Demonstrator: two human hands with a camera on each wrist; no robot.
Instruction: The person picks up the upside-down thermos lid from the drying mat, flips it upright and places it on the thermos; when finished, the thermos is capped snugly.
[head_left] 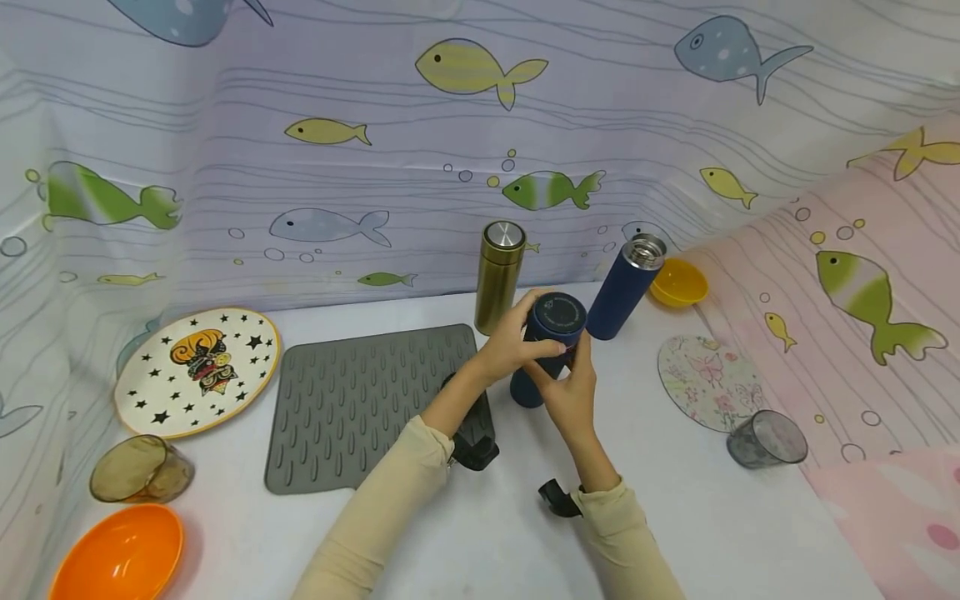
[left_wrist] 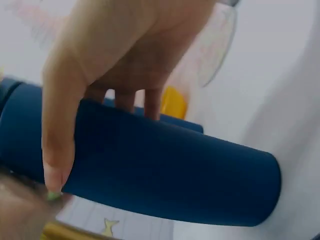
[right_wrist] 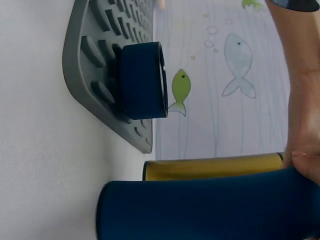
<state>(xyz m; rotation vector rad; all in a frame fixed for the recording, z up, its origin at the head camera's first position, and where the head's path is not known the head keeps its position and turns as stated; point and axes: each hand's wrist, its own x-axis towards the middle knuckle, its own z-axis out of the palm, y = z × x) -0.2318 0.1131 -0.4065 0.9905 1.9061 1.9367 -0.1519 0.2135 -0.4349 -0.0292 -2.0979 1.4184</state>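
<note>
Nearest, an orange bowl (head_left: 116, 557) and a brown cup (head_left: 141, 469) sit at the worktop's (head_left: 675, 517) near left. Mid-worktop, both hands close on the blue flask (head_left: 546, 350), which stands just right of the grey mat (head_left: 360, 400): the left hand (head_left: 510, 342) wraps its body, the right hand (head_left: 573, 392) curls round it near the lid (head_left: 559, 315). This looks like the lid-turning step — whether on or off is unclear. Next calls for a firm hold below while the top twists. Behind stand a gold flask (head_left: 498, 275) and an open blue flask (head_left: 626, 286). A loose blue cap (right_wrist: 142, 80) lies on the mat — hidden behind the arm in the head view.
</note>
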